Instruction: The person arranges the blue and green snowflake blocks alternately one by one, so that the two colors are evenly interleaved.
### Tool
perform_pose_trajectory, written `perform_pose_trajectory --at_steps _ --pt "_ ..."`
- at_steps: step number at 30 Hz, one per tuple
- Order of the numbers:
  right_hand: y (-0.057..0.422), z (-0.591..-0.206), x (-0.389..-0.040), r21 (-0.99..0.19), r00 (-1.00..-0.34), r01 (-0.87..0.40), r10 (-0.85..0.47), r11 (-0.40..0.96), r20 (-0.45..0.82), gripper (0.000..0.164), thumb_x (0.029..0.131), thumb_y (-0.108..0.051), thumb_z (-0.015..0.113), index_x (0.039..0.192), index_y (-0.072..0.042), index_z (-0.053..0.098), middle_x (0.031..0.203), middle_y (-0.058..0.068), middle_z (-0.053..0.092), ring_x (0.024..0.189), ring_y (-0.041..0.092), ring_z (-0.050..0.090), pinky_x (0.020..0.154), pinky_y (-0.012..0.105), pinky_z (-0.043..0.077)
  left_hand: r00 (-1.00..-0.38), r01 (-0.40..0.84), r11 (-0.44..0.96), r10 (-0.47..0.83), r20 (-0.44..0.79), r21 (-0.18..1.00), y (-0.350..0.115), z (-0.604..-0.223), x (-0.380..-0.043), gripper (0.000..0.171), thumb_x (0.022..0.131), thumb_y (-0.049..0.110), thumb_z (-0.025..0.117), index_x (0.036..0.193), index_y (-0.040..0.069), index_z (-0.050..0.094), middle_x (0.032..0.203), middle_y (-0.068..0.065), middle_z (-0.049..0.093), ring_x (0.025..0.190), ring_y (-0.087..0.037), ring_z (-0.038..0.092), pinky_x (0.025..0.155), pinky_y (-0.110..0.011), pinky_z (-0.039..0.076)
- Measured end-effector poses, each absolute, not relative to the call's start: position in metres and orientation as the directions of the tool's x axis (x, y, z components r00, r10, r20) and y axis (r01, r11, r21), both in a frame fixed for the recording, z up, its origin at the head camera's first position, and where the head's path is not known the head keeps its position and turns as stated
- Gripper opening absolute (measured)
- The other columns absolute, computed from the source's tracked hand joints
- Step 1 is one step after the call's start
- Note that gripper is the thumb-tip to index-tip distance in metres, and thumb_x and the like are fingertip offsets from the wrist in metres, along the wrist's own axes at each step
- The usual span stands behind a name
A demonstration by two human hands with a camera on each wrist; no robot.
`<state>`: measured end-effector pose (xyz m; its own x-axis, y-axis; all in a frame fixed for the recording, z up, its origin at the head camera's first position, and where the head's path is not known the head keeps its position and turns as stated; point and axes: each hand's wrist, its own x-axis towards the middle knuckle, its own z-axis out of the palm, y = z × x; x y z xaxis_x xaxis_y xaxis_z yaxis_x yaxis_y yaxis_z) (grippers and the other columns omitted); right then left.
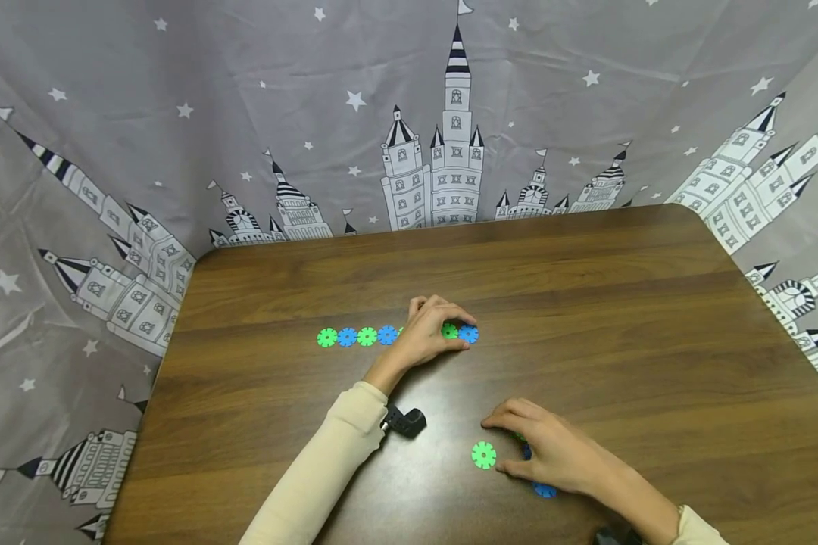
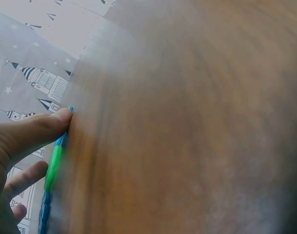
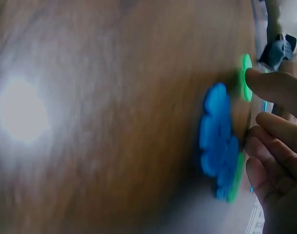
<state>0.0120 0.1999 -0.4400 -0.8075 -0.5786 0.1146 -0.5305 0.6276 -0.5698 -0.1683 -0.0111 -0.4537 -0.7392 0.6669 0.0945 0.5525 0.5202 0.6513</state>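
Observation:
A row of notched plastic discs, alternating green (image 1: 327, 337) and blue (image 1: 347, 337), lies across the table's middle. My left hand (image 1: 426, 329) arches over the row and hides part of it. Its thumb and index finger pinch the blue disc (image 1: 469, 334) at the right end, beside a green disc (image 1: 449, 331). Lower right, my right hand (image 1: 545, 446) hovers with thumb and fingers spread, close to a loose green disc (image 1: 484, 455). Under that palm are more discs, partly hidden, including a blue disc (image 1: 544, 490); the right wrist view shows blue discs (image 3: 216, 131) overlapping there.
The brown wooden table (image 1: 586, 303) reaches back to a grey curtain (image 1: 245, 113) printed with castles and stars. A black wrist camera (image 1: 406, 422) sits at the left cuff. Light glares off the tabletop near the front.

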Motion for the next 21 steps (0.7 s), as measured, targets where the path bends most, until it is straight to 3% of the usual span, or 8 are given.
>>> perform_pose_trajectory --at_steps 9,14,21 --pt "0.189 -0.443 0.011 -0.543 -0.747 -0.617 -0.64 0.57 0.179 0.04 0.079 -0.023 0.081 0.116 -0.01 0.071 0.111 -0.011 0.058 0.102 0.004 0.057 0.087 0.026 0.051 -0.734 0.562 0.531 0.674 0.086 0.633 -0.01 -0.452 -0.169 0.034 0.081 0.027 0.082 0.113 0.02 0.073 0.115 0.006 0.069 0.111 -0.016 0.05 0.108 -0.047 0.016" --pt "0.185 -0.441 0.009 -0.51 -0.711 -0.658 -0.679 0.554 0.181 0.033 0.08 -0.019 0.079 0.112 -0.013 0.073 0.108 -0.012 0.059 0.1 0.003 0.056 0.085 0.024 0.05 -0.736 0.558 0.524 0.671 0.091 0.644 -0.011 -0.452 -0.169 0.034 0.081 0.026 0.082 0.113 0.02 0.073 0.114 0.005 0.07 0.111 -0.017 0.05 0.108 -0.047 0.015" --pt "0.181 -0.439 0.005 -0.458 -0.689 -0.696 -0.694 0.553 0.208 0.029 0.075 -0.018 0.08 0.102 -0.019 0.071 0.101 -0.014 0.059 0.094 0.0 0.055 0.081 0.024 0.049 -0.734 0.561 0.521 0.673 0.096 0.643 -0.012 -0.453 -0.168 0.033 0.081 0.027 0.082 0.113 0.02 0.073 0.114 0.006 0.07 0.11 -0.016 0.05 0.108 -0.047 0.015"
